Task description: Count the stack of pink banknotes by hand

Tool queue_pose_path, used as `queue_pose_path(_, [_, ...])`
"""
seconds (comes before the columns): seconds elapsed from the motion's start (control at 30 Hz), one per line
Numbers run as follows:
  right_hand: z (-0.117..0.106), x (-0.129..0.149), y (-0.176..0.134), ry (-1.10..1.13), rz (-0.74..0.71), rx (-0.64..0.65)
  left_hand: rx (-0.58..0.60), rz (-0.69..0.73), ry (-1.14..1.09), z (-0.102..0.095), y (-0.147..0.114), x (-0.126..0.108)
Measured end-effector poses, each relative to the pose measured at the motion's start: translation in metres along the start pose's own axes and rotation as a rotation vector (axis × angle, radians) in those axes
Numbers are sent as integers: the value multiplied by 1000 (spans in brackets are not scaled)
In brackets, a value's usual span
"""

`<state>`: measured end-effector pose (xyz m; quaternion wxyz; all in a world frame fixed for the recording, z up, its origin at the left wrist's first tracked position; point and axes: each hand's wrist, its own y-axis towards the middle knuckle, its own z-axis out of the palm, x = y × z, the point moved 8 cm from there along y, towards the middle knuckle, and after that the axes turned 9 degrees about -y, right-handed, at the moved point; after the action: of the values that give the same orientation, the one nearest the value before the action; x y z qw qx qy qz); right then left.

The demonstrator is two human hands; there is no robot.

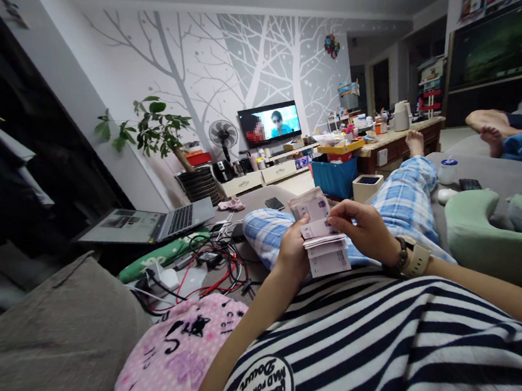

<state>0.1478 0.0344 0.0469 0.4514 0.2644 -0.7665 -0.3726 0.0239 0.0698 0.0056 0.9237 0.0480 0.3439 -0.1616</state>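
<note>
The left hand (292,247) is clamped on banknotes (319,231) above the checked trousers (404,197); the right hand (364,228) brings bunched fingertips to their right edge, whether pinching one I cannot tell. Cables (225,266) and a laptop (151,228) lie to the left.
</note>
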Motion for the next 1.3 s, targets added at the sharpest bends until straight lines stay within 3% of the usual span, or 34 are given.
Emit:
queue_pose_path(0.47, [2, 1, -2, -30, -6, 6, -115, -53, -38, -3, -4, 3])
queue_pose_path(0.9, [3, 4, -2, 3, -16, 52, -37, 10, 32, -5, -1, -1])
queue_pose_path(1.3, [5, 2, -2, 5, -3, 63, -89, 0, 37, -4, -5, -2])
